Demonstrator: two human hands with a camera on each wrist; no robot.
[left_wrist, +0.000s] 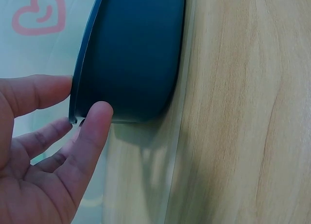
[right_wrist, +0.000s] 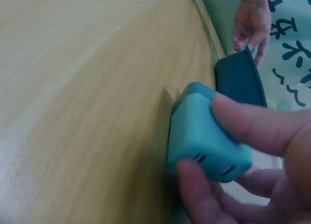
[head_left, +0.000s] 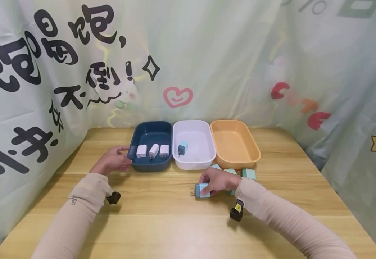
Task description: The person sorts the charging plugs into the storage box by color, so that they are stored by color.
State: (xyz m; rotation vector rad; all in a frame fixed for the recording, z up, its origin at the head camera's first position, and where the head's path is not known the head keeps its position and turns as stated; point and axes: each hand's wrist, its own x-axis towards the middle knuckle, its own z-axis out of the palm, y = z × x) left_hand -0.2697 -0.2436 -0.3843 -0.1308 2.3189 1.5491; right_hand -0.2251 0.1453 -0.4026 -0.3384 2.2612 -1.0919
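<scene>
My right hand (head_left: 218,180) pinches a light blue charger plug (right_wrist: 209,131) with a darker blue pronged end, low over the table. Its two prongs point left in the head view, and the right wrist view shows slots on its other end. Over at the left, my left hand (head_left: 114,160) has its fingers extended at the left rim of the dark blue tray (head_left: 152,167). In the left wrist view its index fingertip meets the rim, and the thumb (left_wrist: 92,131) overlaps the outer wall. Three white charger plugs (head_left: 141,151) lie inside that tray.
A white tray (head_left: 195,166) in the middle contains one blue charger plug (head_left: 182,147). The orange tray (head_left: 234,144) adjoins it on the right. Several pale blue and green charger plugs (head_left: 248,173) lie in front of the trays, partly hidden by my right hand. A printed curtain (head_left: 233,72) hangs behind.
</scene>
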